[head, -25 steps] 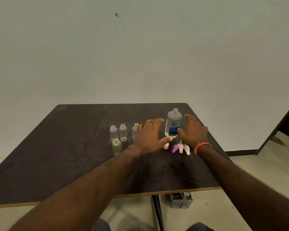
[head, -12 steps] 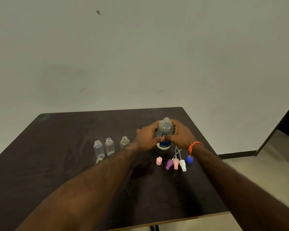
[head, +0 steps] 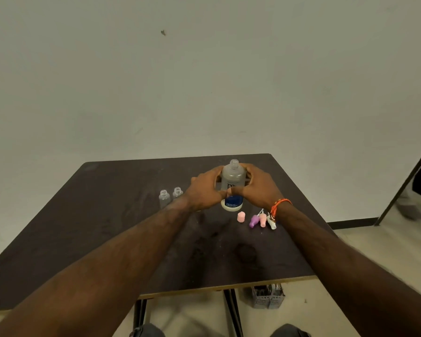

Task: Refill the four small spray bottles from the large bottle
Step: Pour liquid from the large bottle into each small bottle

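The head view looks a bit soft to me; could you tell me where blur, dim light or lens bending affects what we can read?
Head view: dim, flat light, no glare; the large bottle, gripped by the left hand and right hand, shows only part of its label; the two visible small bottles look hazy; the dark table shows smudges; the wide lens stretches the forearms near the bottom edge.

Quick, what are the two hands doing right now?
Left hand: holding the large bottle, fingers curled round its left side.
Right hand: holding the same bottle, fingers curled round its right side.
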Demonstrator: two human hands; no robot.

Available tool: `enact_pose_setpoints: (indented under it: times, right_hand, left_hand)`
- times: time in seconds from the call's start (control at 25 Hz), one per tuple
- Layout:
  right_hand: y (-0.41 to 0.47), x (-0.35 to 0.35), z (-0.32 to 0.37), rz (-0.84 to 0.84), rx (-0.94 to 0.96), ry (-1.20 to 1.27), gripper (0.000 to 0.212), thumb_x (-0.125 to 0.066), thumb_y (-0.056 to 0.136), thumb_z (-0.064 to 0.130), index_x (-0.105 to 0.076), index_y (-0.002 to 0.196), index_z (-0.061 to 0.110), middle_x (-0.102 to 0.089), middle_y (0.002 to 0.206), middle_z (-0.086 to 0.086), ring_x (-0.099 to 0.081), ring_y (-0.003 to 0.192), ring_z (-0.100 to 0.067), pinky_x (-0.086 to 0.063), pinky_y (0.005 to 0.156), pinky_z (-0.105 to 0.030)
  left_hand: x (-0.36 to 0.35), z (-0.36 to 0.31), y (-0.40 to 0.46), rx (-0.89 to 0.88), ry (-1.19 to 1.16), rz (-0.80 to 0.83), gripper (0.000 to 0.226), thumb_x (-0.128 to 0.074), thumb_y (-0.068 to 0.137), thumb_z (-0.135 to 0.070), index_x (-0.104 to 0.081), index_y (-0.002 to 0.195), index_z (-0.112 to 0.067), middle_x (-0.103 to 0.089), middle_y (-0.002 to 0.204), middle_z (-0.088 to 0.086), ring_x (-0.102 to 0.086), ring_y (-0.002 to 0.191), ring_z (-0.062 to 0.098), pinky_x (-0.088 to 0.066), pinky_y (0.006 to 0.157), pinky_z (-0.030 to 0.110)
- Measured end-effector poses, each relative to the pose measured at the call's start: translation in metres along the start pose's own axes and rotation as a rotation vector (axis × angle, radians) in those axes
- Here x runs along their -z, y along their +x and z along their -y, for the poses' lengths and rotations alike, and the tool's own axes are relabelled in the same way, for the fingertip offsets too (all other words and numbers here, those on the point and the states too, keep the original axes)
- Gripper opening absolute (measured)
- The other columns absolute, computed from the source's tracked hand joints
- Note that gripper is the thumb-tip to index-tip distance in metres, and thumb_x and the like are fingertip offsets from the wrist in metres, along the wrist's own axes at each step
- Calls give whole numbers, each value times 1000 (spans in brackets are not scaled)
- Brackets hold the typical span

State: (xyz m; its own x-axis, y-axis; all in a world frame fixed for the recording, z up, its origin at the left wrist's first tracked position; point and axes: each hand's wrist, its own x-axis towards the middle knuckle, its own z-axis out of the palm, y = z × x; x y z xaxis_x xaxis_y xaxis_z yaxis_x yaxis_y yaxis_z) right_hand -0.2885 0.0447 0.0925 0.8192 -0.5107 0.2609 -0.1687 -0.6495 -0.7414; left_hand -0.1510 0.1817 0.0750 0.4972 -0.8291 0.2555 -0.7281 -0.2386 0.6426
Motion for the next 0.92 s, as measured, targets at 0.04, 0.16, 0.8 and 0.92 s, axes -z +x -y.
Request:
enact_pose_setpoints:
  times: [0.04, 0.16, 0.8, 0.92]
  right_hand:
    - [-8, -5, 3, 14, 3, -16, 70, -87, 64, 38, -56, 127, 28, -66, 119, 9, -63, 105, -12, -54, 96, -36]
    - [-31, -23, 7, 71, -16, -39, 75, -84, 57, 50, -56, 124, 30, -67, 115, 10, -64, 102, -11, -56, 92, -38]
    - [-57, -57, -4, 188, -65, 112, 69, -86, 75, 25, -45, 130, 29, -58, 127, 6, -58, 116, -18, -51, 99, -36]
    - [-59, -59, -5, 198, -78, 139, 68, -84, 77, 22, -43, 131, 28, -58, 130, 4, -58, 118, -20, -51, 101, -41]
  left_hand:
    - [3, 2, -10, 16, 19, 12, 69, -79, 80, -48, -46, 141, -41, -65, 133, -16, -61, 123, 10, -40, 114, 56]
    - [9, 7, -42, 44, 72, 65, 69, -82, 85, -41, -48, 142, -24, -65, 132, -6, -62, 119, 13, -47, 109, 45]
    - [35, 52, -99, -1, 145, -238, 71, -71, 79, -47, -52, 145, -27, -64, 133, -11, -52, 130, 12, -26, 114, 44]
    - [48, 76, -118, 92, 180, -399, 66, -78, 79, -59, -58, 135, -30, -64, 126, -16, -51, 122, 7, -25, 100, 34]
